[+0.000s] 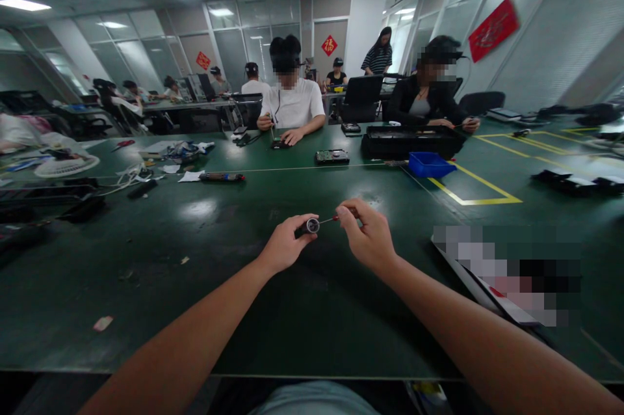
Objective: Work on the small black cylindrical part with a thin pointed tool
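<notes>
Left hand (284,247) grips screwdriver (308,227) (over table (195,298))

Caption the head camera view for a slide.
Left hand holds a small black cylinder, right hand aims a thin tool at it, above green table.

Both arms are bare and reach forward, one from each bottom corner. They come closer together as they go. The left hand (285,242) is curled shut, with its thumb on top, holding a small dark part (307,227). The right hand (368,233) has its back turned up. Its thumb and fingers pinch a thin rod (327,220). The two hands are near each other in the middle. They do not touch. Both wrists are nearly straight.
</notes>
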`<state>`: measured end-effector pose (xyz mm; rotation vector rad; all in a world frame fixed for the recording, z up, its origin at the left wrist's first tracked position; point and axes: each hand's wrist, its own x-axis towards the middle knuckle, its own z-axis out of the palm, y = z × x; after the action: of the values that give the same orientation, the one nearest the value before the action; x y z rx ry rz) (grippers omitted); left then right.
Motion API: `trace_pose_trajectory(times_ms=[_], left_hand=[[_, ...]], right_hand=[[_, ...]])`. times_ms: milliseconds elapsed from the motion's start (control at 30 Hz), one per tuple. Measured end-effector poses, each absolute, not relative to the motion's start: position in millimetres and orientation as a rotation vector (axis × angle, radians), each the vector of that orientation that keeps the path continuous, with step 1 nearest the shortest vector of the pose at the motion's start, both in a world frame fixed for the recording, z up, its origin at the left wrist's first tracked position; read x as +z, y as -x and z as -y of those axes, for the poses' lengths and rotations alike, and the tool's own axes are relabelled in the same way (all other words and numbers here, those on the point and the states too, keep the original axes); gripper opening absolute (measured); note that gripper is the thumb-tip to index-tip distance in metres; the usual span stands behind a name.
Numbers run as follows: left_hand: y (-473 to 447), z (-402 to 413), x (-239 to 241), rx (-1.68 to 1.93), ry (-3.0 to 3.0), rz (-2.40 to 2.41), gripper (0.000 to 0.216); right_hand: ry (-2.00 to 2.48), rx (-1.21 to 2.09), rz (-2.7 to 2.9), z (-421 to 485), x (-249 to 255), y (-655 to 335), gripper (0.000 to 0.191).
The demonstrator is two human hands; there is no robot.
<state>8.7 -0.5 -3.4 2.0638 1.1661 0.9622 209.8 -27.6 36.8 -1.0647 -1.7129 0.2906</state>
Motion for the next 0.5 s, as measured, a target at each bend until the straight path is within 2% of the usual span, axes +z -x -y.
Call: trace_pose_trajectory(times_ms=[100, 500], left_hand=[[-8.4, 1.0, -2.0, 0.964, -2.059, -1.173, 0.041], [-8.6, 1.5, -1.5, 0.956, -2.067, -1.175, 0.041]], right_hand=[[1.126, 0.263, 1.715, 29.1, 38.1, -209.2, 0.026], [1.135, 0.307, 1.758, 29.1, 37.3, -208.3, 0.023]])
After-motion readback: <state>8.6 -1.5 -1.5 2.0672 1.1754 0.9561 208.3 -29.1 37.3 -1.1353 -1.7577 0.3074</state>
